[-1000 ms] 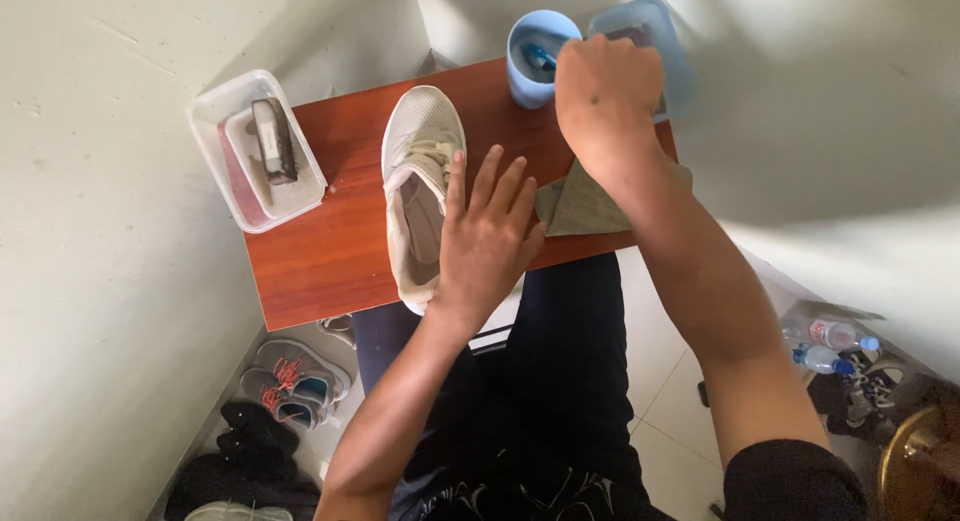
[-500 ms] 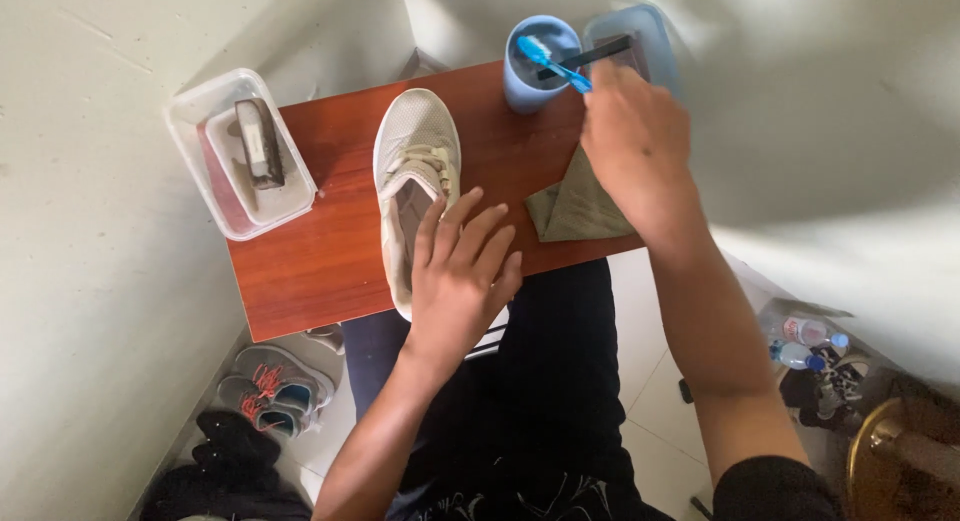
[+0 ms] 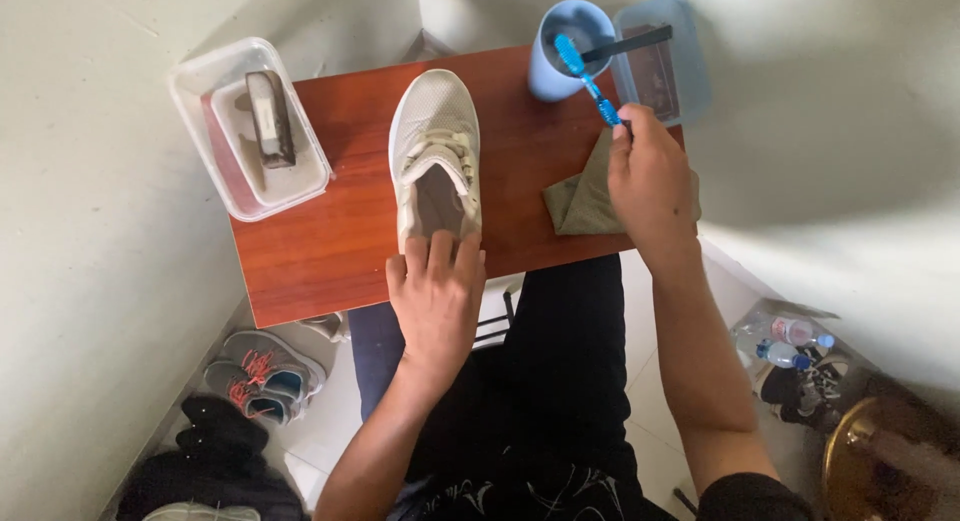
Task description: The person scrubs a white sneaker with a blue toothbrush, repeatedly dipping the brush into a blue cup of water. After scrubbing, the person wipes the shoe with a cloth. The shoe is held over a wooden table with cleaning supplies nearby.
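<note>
Seen from the head camera, the left hand (image 3: 437,299) lies flat and open on the heel of a white sneaker (image 3: 435,151), fingers spread over the shoe's back edge and gripping nothing; the shoe runs away from this hand, toe pointing to the far edge of the reddish-brown counter (image 3: 320,251). The right hand (image 3: 648,181) has its grip closed around the handle of a blue toothbrush (image 3: 584,76), whose bristled head rises up and to the left of the fingers and sits over the rim of a light blue cup (image 3: 560,56). A black-handled tool (image 3: 630,43) also rests in that cup, slanting right over a blue lidded container (image 3: 665,66) just beyond the right hand. Under the right hand lies a folded olive-green cloth (image 3: 580,196), touching it. Far to the left of the left hand, a clear plastic tub (image 3: 215,81) holds a scrubbing brush (image 3: 268,116). Below the counter, on the floor, a pair of grey sneakers with pink laces (image 3: 258,376) stands left of the left forearm, and plastic bottles (image 3: 790,341) lie right of the right forearm.
</note>
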